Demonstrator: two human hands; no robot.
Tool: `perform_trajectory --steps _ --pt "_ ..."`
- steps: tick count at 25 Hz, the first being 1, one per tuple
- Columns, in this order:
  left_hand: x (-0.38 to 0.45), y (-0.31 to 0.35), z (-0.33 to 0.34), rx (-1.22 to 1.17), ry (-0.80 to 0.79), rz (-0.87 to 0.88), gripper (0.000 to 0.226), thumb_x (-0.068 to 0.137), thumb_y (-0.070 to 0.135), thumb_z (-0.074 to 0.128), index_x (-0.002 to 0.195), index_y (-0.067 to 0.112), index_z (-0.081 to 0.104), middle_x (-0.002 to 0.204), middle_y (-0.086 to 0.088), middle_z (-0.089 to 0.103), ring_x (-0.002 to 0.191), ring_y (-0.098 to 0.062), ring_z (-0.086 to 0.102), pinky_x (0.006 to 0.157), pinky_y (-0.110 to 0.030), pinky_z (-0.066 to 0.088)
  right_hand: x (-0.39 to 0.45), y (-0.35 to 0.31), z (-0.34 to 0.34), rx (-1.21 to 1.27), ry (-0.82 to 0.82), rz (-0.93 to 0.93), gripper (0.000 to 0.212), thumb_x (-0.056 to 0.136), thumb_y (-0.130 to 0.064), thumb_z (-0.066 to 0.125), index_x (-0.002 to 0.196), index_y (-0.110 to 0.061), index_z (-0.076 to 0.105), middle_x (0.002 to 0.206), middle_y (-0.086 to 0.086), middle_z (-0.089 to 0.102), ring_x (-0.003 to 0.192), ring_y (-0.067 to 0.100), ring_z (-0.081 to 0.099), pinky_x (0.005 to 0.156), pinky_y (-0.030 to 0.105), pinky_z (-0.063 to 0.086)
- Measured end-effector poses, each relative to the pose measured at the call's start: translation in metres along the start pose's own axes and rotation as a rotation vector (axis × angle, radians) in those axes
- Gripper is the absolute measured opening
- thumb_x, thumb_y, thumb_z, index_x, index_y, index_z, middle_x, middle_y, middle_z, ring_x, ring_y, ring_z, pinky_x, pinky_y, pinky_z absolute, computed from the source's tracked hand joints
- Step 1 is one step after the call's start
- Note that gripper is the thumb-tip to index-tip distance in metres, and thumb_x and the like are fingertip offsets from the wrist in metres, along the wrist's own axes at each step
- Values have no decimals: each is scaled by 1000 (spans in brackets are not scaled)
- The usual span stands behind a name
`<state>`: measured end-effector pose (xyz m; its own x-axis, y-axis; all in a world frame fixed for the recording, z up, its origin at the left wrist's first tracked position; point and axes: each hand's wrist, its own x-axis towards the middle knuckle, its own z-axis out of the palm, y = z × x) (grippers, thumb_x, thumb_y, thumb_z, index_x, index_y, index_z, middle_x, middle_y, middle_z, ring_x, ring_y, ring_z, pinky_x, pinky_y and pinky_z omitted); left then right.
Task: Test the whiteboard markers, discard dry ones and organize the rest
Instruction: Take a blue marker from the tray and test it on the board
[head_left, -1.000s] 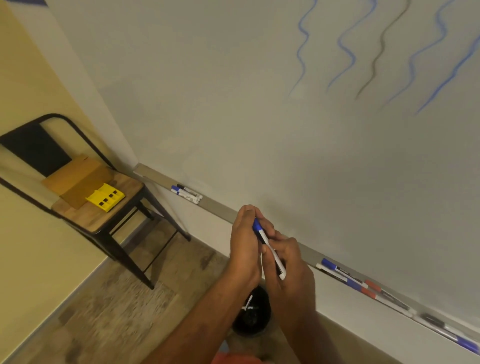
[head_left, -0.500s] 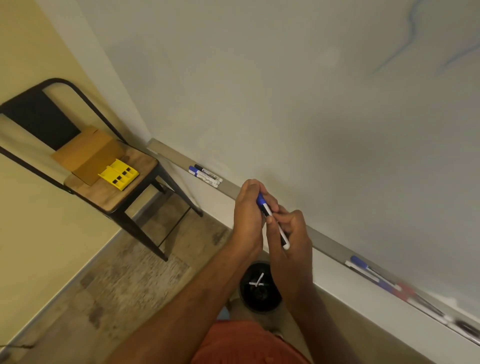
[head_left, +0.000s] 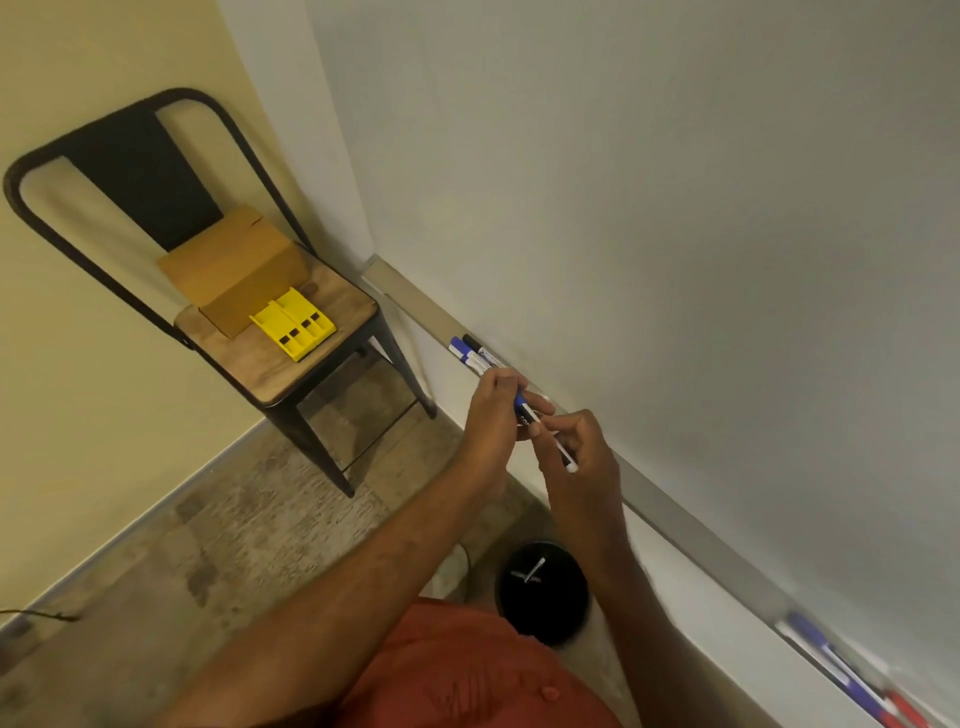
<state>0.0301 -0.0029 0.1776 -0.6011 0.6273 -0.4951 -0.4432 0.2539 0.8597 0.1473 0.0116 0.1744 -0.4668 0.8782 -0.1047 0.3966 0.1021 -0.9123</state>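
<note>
- Head view looks down on an orange-red shirt (head_left: 467, 670) at the bottom edge, both bare forearms reaching forward from it.
- Just past the shirt, a black bin (head_left: 543, 592) stands on the floor below the right forearm, with a couple of white markers crossed inside it.
- Above the bin, the left hand (head_left: 493, 415) pinches the blue cap end of a marker (head_left: 540, 428) while the right hand (head_left: 582, 452) grips its white barrel, fingers curled tight; the marker slants between the two hands, held clear of the whiteboard (head_left: 675, 234).
- The hands cover part of the grey tray (head_left: 691, 535) running along the board's lower edge.
- To the right on the tray lies a blurred group of blue and red markers (head_left: 857, 680).
- Just beyond the left hand, three markers (head_left: 475, 353) lie side by side on the tray, two blue-capped, one black-capped.
- Farther left, a metal-framed chair (head_left: 218, 249) stands against the yellow wall, well apart from the hands, its wooden seat holding a cardboard box (head_left: 234, 270) and a yellow slotted holder (head_left: 293, 325) touching the box's front.
</note>
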Motion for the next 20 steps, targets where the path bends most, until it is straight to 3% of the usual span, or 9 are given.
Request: perform_trajectory --steps 2,4,6,8,10,13,17,20 --pt "22 -12 -18 32 10 -50 25 109 30 33 108 17 55 98 -14 75 92 -39 72 88 -45 60 12 11 14 -102 -88 38 18 99 -35 64 114 -25 63 101 -25 68 94 -1 66 75 10 49" --pt "43 -22 -33 47 20 -93 24 109 28 33 112 15 53 98 -12 76 93 -38 73 92 -48 59 20 22 29 -218 -139 93 27 99 -38 63 122 -24 62 115 -14 69 100 5 65 86 22 54" --pt "61 -29 -43 47 47 -132 24 108 24 35 113 9 54 97 -13 74 86 -31 71 83 -43 59 29 33 39 -377 -183 98 30 100 -38 61 127 -24 61 122 -11 68 106 9 64 93 29 54" --pt "77 -35 -50 70 73 -174 25 107 19 36 115 3 54 95 -16 69 76 -24 66 69 -33 55 42 44 49 -524 -251 86 30 101 -34 61 127 -20 61 123 -4 66 106 13 64 93 27 51" --pt "94 -44 -53 95 66 -208 25 108 19 36 116 3 54 91 -13 68 73 -22 65 66 -31 53 56 51 56 -627 -257 43 28 101 -30 60 126 -16 63 122 1 66 104 15 63 90 24 48" --pt "120 -46 -55 105 56 -257 28 110 26 37 122 6 53 94 -10 73 79 -26 69 80 -38 57 82 53 66 -779 -230 -76 27 101 -27 60 124 -15 67 117 2 69 102 18 64 88 26 49" --pt "160 -28 -60 200 24 -213 24 109 29 40 120 12 54 107 -12 68 89 -25 66 85 -40 54 125 58 79 -817 -178 -93 23 102 -16 57 119 -13 71 107 7 72 98 26 62 81 36 50" --pt "191 -20 -70 508 59 -38 25 108 24 41 124 14 57 118 -2 62 104 -20 58 91 -32 48 148 66 89 -817 -156 -93 23 99 -14 60 120 -10 69 108 11 70 100 29 60 80 38 51"
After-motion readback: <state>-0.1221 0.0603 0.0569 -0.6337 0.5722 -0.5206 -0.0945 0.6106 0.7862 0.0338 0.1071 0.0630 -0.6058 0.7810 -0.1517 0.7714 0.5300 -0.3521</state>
